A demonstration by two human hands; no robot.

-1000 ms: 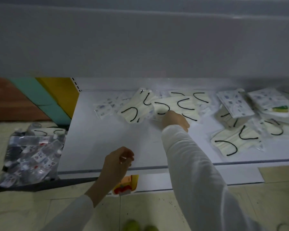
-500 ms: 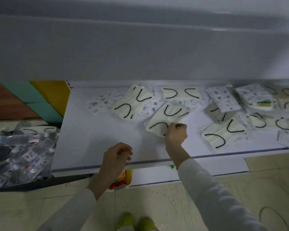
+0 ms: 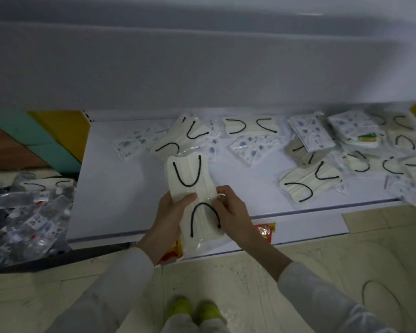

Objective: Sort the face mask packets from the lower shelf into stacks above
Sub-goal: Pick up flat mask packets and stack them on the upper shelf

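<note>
Above the shelf's front edge, both hands grip one packet (image 3: 194, 188): cream mask, black ear loops, clear wrap, held lengthwise and pointing away from me. Left hand (image 3: 171, 213) wraps its left side, thumb laid across the front at the middle. Right hand (image 3: 232, 210) pinches the right edge at about the same height. Packet is lifted off the shelf (image 3: 120, 183), far end over the white board, near end over the floor (image 3: 322, 260). Behind it, loose on the shelf: cream packets (image 3: 310, 186) and blue-printed packets (image 3: 252, 146), overlapping, thickest to the right. Left of the shelf, on the floor, a heap (image 3: 29, 219) of mixed packets. Red-and-yellow wrapper (image 3: 265, 230) shows below the shelf edge beside my right wrist. Green shoes (image 3: 180, 307) below.
</note>
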